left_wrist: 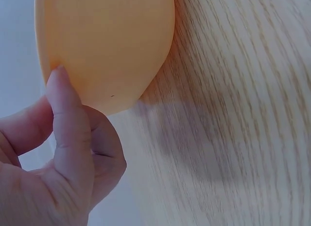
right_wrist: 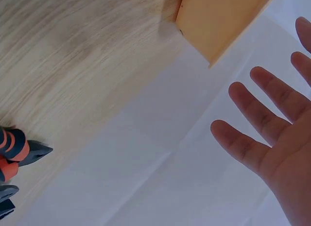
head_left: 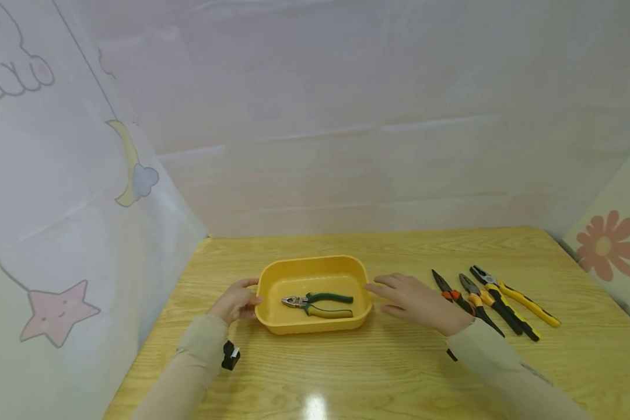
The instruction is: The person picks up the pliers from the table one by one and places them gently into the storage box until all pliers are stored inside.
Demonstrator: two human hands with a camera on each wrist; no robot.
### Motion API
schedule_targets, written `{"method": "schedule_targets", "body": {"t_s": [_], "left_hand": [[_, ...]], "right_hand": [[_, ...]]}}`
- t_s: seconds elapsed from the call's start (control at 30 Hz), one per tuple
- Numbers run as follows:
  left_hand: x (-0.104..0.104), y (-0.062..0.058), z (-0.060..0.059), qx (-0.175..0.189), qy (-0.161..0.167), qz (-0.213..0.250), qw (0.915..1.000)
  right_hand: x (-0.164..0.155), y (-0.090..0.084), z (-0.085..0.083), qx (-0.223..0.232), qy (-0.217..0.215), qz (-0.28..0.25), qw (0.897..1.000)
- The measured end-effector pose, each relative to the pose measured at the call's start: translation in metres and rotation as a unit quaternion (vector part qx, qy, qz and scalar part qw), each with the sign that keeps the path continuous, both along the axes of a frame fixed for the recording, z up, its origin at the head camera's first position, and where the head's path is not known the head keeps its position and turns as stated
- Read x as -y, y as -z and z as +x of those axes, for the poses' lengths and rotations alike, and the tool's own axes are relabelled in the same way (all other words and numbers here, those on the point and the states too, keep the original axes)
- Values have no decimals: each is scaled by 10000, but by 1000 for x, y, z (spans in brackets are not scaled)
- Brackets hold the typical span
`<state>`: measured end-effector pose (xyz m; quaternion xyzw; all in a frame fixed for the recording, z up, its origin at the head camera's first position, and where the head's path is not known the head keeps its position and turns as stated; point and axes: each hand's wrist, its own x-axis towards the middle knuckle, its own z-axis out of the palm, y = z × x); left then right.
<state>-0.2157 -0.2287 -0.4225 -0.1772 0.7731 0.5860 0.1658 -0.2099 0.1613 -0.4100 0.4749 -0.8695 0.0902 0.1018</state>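
I see the left hand pinching a yellow tray, lower centre, pliers inside; the right hand spread beside it.

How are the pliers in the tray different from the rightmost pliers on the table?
The tray pliers lie inside the yellow tray; the rightmost pliers lie directly on the table. The tray pliers show green on their handles; the rightmost pliers show yellow and black. Both have handles spread apart.
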Motion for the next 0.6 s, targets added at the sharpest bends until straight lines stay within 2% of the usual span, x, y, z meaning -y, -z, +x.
{"method": "schedule_targets", "body": {"t_s": [0.3, 0.6], "left_hand": [[-3, -1, 0, 68, 49, 43, 10000], [-2, 1, -1, 127, 126, -105, 9998]], "right_hand": [[-15, 3, 10, 124, 267, -41, 9996], [-31, 9, 16, -121, 426, -217, 9988]]}}
